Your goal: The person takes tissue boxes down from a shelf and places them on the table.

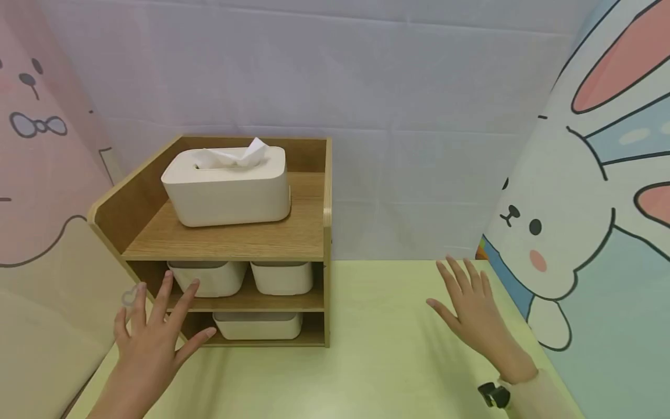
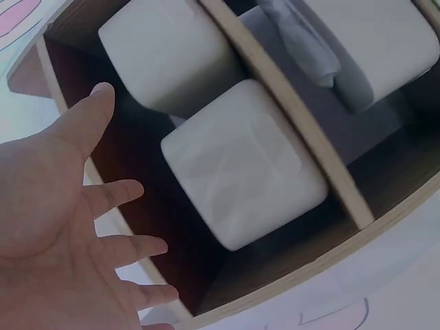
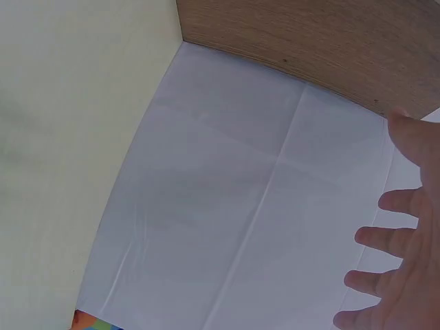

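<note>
Wooden desk shelf point(image 1: 225, 244) sits just beyond the left hand point(image 1: 150, 346), spread wide and empty, and left of the right hand point(image 1: 473, 320), equally wide; three white bins point(image 1: 282, 280) inside, tissue box point(image 1: 230, 198) on top, nothing pulled out yet.

Shelf point(image 1: 327, 244) on desk point(image 1: 377, 326), beyond left grip point(image 1: 149, 355), well left of right grip point(image 1: 476, 317). On its top: tissue box point(image 1: 230, 201), beyond and right of left grip. Middle tier point(image 1: 277, 303): left bin point(image 1: 217, 281) beyond left grip, right bin point(image 1: 284, 280) farther right. Bottom tier point(image 1: 312, 338): lower bin point(image 1: 257, 330), right of left grip. Cloth point(image 1: 408, 116) behind shelf, beyond both.
</note>
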The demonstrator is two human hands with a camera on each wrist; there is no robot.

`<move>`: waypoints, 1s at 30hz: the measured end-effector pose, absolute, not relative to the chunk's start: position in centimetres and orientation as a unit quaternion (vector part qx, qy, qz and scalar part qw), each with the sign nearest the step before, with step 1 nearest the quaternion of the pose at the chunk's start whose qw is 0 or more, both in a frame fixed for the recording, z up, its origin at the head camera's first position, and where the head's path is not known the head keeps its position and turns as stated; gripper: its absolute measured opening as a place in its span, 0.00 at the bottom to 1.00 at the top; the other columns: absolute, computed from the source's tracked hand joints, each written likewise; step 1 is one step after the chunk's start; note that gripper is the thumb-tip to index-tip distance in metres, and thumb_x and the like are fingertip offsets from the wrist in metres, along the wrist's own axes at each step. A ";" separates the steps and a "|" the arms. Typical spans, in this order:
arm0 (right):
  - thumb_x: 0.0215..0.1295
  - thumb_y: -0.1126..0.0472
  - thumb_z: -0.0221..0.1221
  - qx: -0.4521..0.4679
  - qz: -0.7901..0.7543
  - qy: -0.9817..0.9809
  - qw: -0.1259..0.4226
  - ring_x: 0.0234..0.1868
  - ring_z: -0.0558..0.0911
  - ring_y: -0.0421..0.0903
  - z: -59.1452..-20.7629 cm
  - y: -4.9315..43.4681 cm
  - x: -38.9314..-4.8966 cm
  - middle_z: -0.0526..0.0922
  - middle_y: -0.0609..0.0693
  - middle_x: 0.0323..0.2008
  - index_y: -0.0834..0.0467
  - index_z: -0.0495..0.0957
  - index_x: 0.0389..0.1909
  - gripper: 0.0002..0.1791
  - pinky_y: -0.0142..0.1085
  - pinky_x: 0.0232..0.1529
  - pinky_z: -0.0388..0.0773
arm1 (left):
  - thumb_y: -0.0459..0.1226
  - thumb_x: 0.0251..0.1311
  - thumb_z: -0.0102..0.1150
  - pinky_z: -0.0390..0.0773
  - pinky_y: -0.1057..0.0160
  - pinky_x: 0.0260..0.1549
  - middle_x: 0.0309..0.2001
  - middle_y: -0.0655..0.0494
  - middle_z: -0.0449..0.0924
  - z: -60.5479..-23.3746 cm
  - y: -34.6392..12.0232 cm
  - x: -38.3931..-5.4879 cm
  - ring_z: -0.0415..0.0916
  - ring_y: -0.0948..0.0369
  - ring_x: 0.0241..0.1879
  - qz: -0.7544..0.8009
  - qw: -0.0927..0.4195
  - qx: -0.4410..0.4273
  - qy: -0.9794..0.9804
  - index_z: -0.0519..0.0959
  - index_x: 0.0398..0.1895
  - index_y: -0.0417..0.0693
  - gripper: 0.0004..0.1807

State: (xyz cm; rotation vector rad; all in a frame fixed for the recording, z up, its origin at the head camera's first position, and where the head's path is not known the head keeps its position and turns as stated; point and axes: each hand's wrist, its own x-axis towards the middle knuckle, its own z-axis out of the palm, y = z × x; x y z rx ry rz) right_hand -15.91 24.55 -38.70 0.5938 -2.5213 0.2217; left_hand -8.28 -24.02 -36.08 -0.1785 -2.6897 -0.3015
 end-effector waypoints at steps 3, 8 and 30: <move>0.64 0.35 0.40 0.232 0.079 -0.929 0.279 0.63 0.57 0.69 -38.0 24.3 -16.6 0.61 0.64 0.63 0.63 0.60 0.64 0.40 0.67 0.57 0.54 | 0.56 0.53 0.55 0.32 0.28 0.58 0.72 0.42 0.39 -35.1 -24.2 -7.9 0.30 0.34 0.68 -0.109 0.221 -0.062 -0.967 0.49 0.70 0.62 0.43; 0.64 0.33 0.32 0.251 0.077 -0.917 0.299 0.63 0.57 0.70 -36.6 23.9 -17.8 0.63 0.65 0.62 0.64 0.61 0.63 0.42 0.68 0.57 0.53 | 0.54 0.54 0.56 0.32 0.29 0.59 0.71 0.40 0.44 -33.3 -24.3 -7.7 0.31 0.35 0.69 -0.117 0.235 -0.069 -0.962 0.51 0.70 0.62 0.41; 0.68 0.44 0.41 0.361 0.061 -0.850 0.379 0.57 0.68 0.62 -27.8 18.6 -21.7 0.71 0.62 0.57 0.64 0.67 0.59 0.30 0.57 0.56 0.64 | 0.51 0.61 0.50 0.52 0.30 0.49 0.62 0.34 0.62 -26.2 -26.6 -12.5 0.53 0.33 0.61 -0.137 0.383 -0.110 -0.907 0.69 0.57 0.41 0.28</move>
